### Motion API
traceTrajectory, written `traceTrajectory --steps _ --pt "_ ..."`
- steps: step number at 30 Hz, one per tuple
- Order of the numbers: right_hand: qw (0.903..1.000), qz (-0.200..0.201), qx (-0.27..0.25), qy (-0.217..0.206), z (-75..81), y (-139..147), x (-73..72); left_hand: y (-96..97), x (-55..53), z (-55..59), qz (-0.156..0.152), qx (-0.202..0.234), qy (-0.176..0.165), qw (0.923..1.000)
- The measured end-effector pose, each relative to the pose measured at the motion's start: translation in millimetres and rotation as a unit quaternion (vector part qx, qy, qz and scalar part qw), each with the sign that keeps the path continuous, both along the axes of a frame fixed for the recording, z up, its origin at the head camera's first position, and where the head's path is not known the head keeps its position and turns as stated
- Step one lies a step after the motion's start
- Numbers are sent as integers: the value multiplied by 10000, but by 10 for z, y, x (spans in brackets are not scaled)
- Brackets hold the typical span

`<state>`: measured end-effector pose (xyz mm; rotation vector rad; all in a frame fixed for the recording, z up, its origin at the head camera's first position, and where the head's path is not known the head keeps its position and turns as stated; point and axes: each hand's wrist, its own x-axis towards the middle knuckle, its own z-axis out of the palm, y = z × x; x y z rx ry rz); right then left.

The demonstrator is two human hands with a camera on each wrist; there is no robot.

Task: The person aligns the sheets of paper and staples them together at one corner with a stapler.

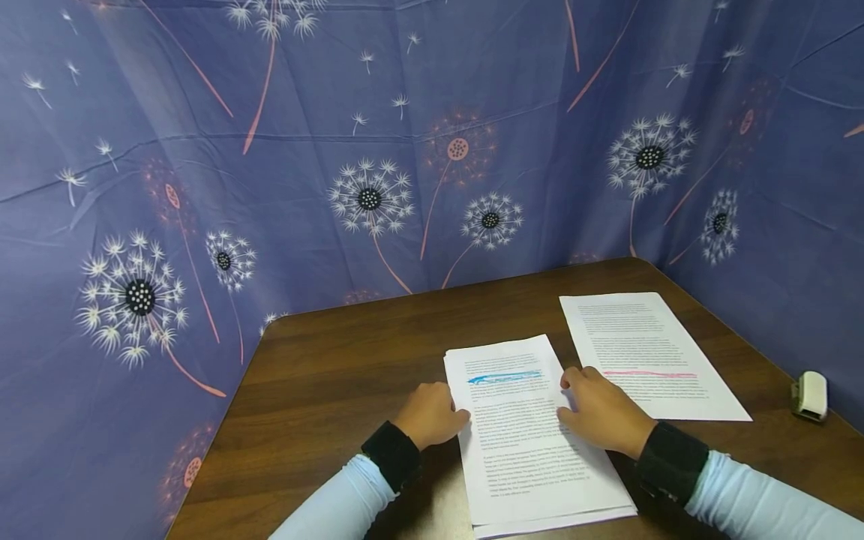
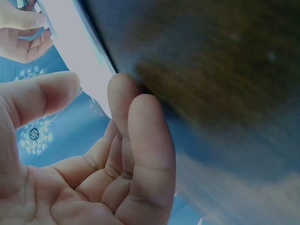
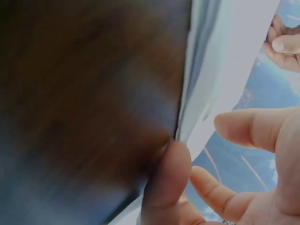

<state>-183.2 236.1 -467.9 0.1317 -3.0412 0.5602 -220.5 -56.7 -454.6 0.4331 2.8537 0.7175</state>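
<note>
A stack of printed paper sheets [image 1: 526, 457] lies on the brown table, with a blue marker stroke [image 1: 505, 377] near the top of its uppermost page. My left hand [image 1: 429, 416] is at the stack's left edge, thumb over the page margin. In the left wrist view, the fingertips [image 2: 124, 86] meet the edge of the paper. On the opposite side, my right hand [image 1: 604, 412] has its fingers along the right edge. Its thumb [image 3: 243, 129] stands apart from the paper in the right wrist view. Lower sheets show slightly offset at the near edge.
Another printed page [image 1: 628, 330] with a pink stroke [image 1: 649, 374] lies right of the stack, partly behind my right hand. A small white object [image 1: 810, 395] stands near the right edge of the wooden table [image 1: 324, 397]. A blue dandelion-print curtain [image 1: 304, 247] hangs behind.
</note>
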Motion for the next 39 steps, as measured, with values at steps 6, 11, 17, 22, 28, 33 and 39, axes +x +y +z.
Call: traceTrajectory --steps 6,11,17,22,28,33,39 --pt "9998 21 -194 83 54 186 27 118 -23 35 -94 -166 298 9994" --pt "9980 31 -452 446 153 470 -15 373 -94 103 -352 -131 485 9981" --pt "9977 -349 -264 520 254 904 -149 823 -167 142 -991 80 735 9923" --pt "9973 -682 -126 238 244 1282 -223 1202 -151 157 -1239 528 362 9902" --pt "9944 -1052 -25 -88 268 1702 -262 1670 -104 247 -904 1294 -511 9861" --pt "9928 -1173 -3 -262 276 1852 -277 1933 -102 241 -555 1561 -968 9814" --pt "9917 -1199 -1 -454 260 1891 -298 2077 -170 219 -117 1715 -1187 9779"
